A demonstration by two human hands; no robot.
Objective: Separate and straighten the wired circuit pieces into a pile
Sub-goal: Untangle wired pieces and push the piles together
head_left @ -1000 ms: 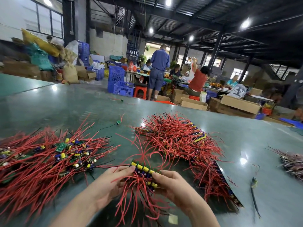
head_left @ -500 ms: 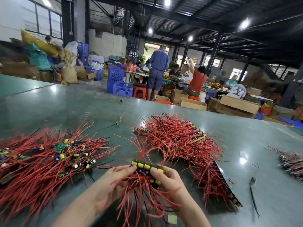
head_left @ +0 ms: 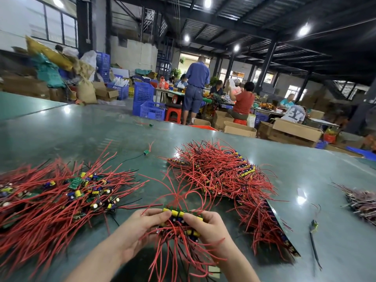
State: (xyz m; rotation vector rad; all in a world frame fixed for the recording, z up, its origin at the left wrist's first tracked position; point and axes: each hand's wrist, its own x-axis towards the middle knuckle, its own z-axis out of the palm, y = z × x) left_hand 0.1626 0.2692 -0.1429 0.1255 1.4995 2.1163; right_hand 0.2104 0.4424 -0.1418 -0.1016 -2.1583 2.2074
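Right at six o'clock, both hands grip one bundle (head_left: pixel 181 218) of circuit boards: the left hand (head_left: pixel 135 231) pinches its left end with fingers curled over the yellow capacitors, the right hand (head_left: pixel 209 226) clasps the right end, thumb on top. Red wires spill from the bundle toward the person and fan up toward twelve. At nine o'clock lies a loose heap (head_left: pixel 57 198) of boards and red wires on the green table (head_left: pixel 264 153). At one o'clock sits a tidier stack (head_left: pixel 221 171), boards lined along its right edge. At three o'clock, near the table's edge, a duller bunch (head_left: pixel 362 202). One stray board (head_left: pixel 146 152) lies at twelve, apart from both piles.
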